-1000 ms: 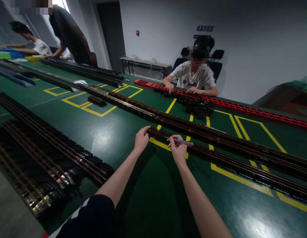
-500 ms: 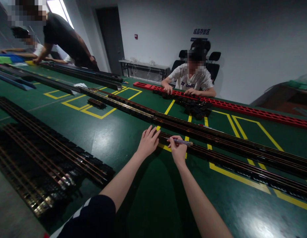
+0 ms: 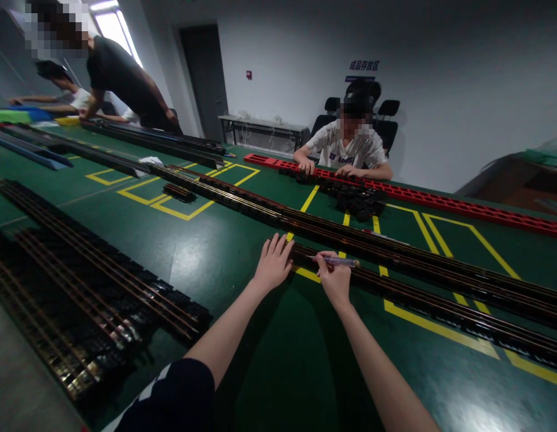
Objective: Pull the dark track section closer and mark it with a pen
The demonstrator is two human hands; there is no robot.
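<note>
A long dark strip with copper rails (image 3: pixel 418 294) lies across the green table (image 3: pixel 278 360) in front of me. My left hand (image 3: pixel 273 267) rests flat on its near left end, fingers spread. Just to the right, my right hand (image 3: pixel 335 277) is closed around a thin clear-handled screwdriver (image 3: pixel 339 261), which lies along the strip with its tip pointing right. Two more such strips (image 3: pixel 350 234) run parallel just behind.
Stacked dark strips (image 3: pixel 80 300) fill the table's left side. Across the table a seated person works at a long red rail (image 3: pixel 440 204) beside a heap of small black parts (image 3: pixel 357 198). Two other people lean over strips at the far left. Yellow lines mark the tabletop.
My left hand slid right along the strip's end and flattened, fingers spreading. My right hand with the screwdriver shifted slightly right. The person at the far left straightened up a little.
</note>
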